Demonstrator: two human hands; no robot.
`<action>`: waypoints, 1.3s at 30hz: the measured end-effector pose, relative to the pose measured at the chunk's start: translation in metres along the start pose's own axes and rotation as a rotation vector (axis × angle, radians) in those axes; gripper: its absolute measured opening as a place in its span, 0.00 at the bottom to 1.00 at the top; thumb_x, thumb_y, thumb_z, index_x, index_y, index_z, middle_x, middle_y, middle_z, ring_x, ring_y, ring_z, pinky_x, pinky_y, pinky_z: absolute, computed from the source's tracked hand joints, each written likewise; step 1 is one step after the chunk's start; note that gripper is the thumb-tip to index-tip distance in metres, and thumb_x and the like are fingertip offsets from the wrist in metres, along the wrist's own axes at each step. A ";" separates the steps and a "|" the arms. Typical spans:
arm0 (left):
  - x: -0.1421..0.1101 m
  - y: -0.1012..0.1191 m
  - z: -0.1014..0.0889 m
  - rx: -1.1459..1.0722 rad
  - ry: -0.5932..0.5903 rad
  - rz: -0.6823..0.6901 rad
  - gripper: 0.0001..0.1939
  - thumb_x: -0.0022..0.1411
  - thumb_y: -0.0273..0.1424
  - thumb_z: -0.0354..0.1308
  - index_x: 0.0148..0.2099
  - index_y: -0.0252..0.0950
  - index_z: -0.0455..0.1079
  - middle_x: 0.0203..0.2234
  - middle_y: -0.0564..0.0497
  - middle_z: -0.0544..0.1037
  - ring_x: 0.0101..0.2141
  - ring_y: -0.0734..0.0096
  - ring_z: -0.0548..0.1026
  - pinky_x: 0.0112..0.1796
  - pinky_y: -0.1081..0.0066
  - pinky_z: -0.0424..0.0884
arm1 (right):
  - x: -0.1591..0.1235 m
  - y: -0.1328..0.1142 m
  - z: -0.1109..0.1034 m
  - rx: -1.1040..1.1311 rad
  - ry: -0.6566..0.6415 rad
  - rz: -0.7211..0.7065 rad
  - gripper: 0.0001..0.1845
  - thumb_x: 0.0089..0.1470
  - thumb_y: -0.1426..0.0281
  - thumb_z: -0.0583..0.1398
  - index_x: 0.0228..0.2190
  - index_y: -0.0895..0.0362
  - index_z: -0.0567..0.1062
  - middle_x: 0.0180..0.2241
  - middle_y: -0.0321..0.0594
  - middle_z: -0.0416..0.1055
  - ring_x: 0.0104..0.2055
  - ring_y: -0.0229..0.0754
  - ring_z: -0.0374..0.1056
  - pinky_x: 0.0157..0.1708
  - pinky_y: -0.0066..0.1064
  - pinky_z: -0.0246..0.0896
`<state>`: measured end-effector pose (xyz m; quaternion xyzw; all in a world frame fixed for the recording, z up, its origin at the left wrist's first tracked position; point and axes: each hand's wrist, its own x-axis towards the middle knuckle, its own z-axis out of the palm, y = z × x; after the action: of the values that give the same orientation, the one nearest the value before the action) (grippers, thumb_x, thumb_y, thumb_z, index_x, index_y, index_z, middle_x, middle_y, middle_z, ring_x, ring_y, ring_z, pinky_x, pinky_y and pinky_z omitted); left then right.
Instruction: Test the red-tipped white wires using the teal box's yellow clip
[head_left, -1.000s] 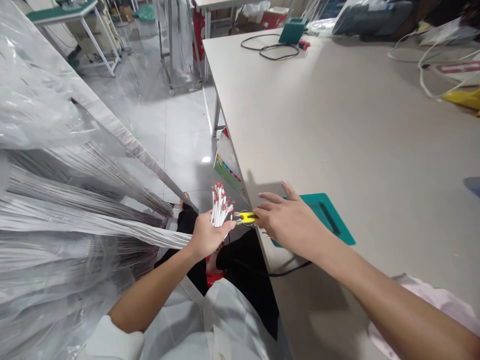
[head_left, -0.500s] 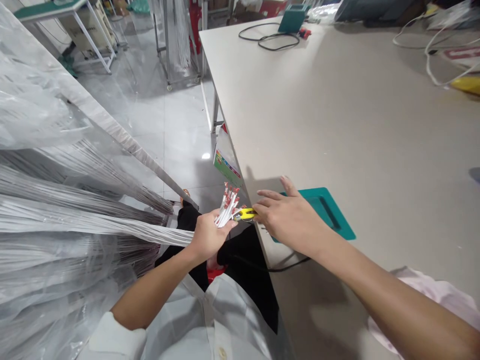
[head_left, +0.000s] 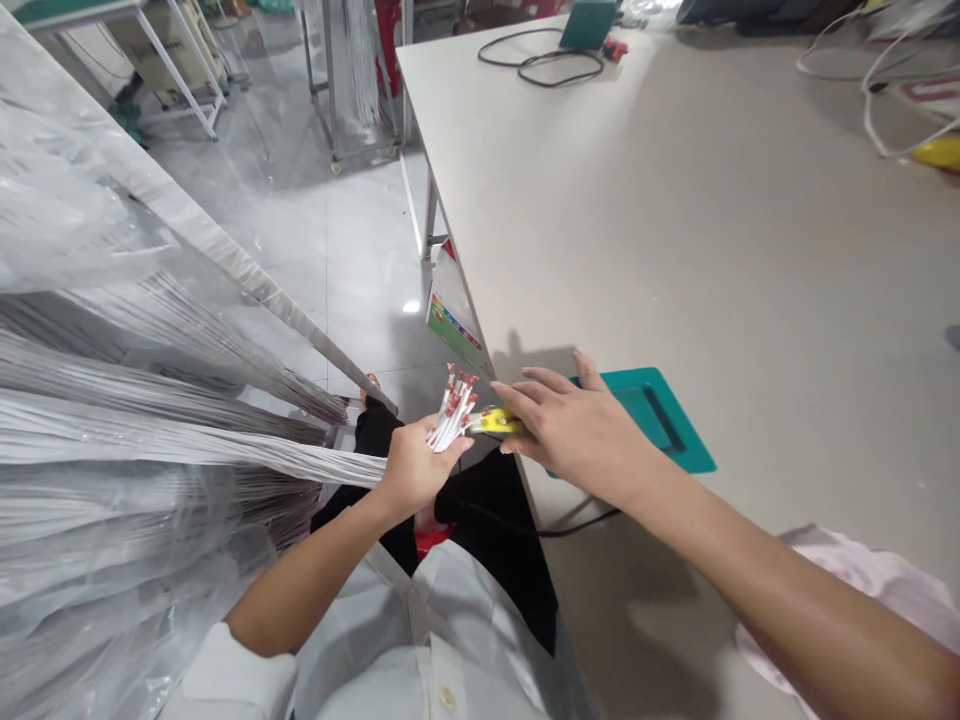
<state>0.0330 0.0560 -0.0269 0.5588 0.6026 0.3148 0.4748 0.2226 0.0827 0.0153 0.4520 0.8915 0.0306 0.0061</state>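
My left hand (head_left: 420,465) is closed around a bundle of thin white wires (head_left: 330,458). Their reddish-brown ends (head_left: 459,388) fan upward above my thumb. Beside the bundle, my right hand (head_left: 574,425) has its thumb and fingers around a small yellow tool (head_left: 499,420) with a metal tip. The tip points left, close to the wires; whether it touches them I cannot make out. The tool's rear is hidden by the hand. Beneath my right hand, a green flat-based device (head_left: 694,455) with a dark slot lies at the table edge.
The pale table (head_left: 675,230) extends to my right. A black cord (head_left: 577,528) crosses its near edge. Plastic-covered wire bundles hang over a rack rail (head_left: 225,260) at left. Pink cloth (head_left: 862,590) lies at right. Another green device (head_left: 587,25) with a looped cord stands at the back.
The fingers of my right hand have spread and lifted slightly, and its thumb now shows under the yellow tool. My left hand keeps its hold on the wires in nearly the same place.
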 end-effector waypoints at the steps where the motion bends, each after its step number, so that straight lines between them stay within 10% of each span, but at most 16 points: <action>1: -0.001 -0.001 -0.001 -0.002 0.005 0.000 0.14 0.50 0.32 0.60 0.41 0.36 0.74 0.32 0.50 0.80 0.35 0.65 0.76 0.35 0.71 0.71 | 0.000 0.001 0.000 0.006 0.005 -0.001 0.24 0.51 0.65 0.61 0.49 0.60 0.68 0.42 0.49 0.74 0.49 0.55 0.64 0.53 0.59 0.41; 6: -0.006 -0.003 -0.009 -0.033 0.032 -0.019 0.16 0.50 0.33 0.61 0.43 0.34 0.74 0.30 0.50 0.79 0.31 0.67 0.75 0.34 0.71 0.70 | -0.004 -0.002 -0.005 0.109 0.161 -0.031 0.25 0.50 0.59 0.61 0.46 0.61 0.70 0.42 0.51 0.74 0.48 0.57 0.66 0.53 0.59 0.45; 11: -0.019 0.013 -0.023 -0.230 0.024 -0.123 0.23 0.48 0.32 0.62 0.49 0.34 0.71 0.26 0.51 0.78 0.20 0.75 0.70 0.22 0.75 0.66 | -0.013 -0.039 -0.011 0.565 0.484 0.083 0.10 0.54 0.69 0.57 0.38 0.57 0.75 0.36 0.46 0.75 0.38 0.43 0.71 0.39 0.35 0.66; 21: -0.040 0.022 -0.042 -0.300 -0.203 -0.118 0.23 0.47 0.28 0.63 0.48 0.30 0.71 0.25 0.48 0.79 0.32 0.65 0.75 0.35 0.69 0.70 | 0.000 -0.085 0.019 1.799 0.195 0.397 0.11 0.49 0.62 0.61 0.22 0.56 0.76 0.20 0.35 0.67 0.21 0.35 0.63 0.22 0.29 0.61; 29: -0.036 0.002 -0.045 -0.321 -0.033 -0.193 0.28 0.49 0.35 0.62 0.52 0.29 0.67 0.35 0.44 0.78 0.23 0.74 0.71 0.20 0.76 0.65 | -0.002 -0.091 0.011 1.153 0.474 0.354 0.11 0.51 0.67 0.60 0.37 0.54 0.77 0.35 0.42 0.71 0.36 0.40 0.68 0.36 0.32 0.65; 39: -0.034 0.004 -0.041 -0.030 -0.127 0.119 0.14 0.52 0.29 0.57 0.42 0.32 0.72 0.28 0.48 0.77 0.33 0.65 0.74 0.33 0.72 0.70 | 0.004 -0.106 0.010 1.104 0.482 0.328 0.07 0.52 0.72 0.57 0.27 0.54 0.76 0.27 0.39 0.71 0.29 0.38 0.68 0.30 0.30 0.65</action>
<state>-0.0053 0.0301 -0.0012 0.6053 0.5323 0.3152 0.5009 0.1350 0.0243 -0.0006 0.4999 0.6712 -0.3331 -0.4344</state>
